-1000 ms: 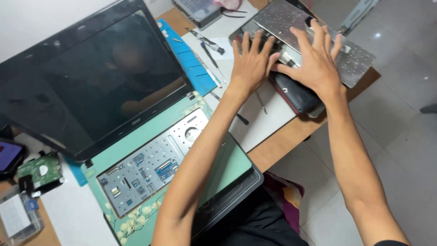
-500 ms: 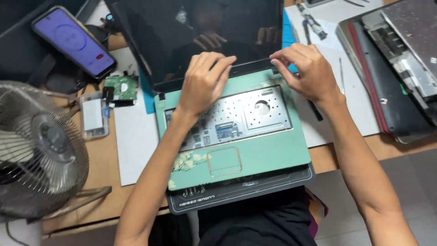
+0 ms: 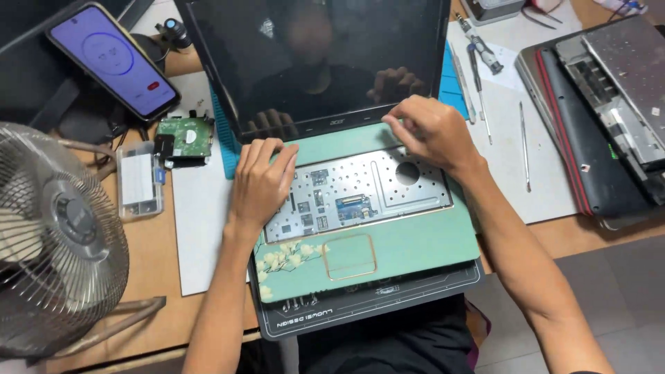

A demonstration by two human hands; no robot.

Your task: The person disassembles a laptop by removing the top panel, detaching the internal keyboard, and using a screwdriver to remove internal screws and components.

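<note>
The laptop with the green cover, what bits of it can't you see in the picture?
All in the head view:
- Laptop screen top: cut off by the picture's upper edge.
- Metal tray's left end: hidden under the left hand.
- Top right corner by the hinge: covered by the right hand.
- Tiny board parts: too small.

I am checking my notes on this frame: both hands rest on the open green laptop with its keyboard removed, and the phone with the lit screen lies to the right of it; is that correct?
Not quite. The head view shows the phone with its lit screen to the left of the green laptop, above the fan. The rest holds: the left hand and the right hand rest on the laptop, whose keyboard is removed.
</note>
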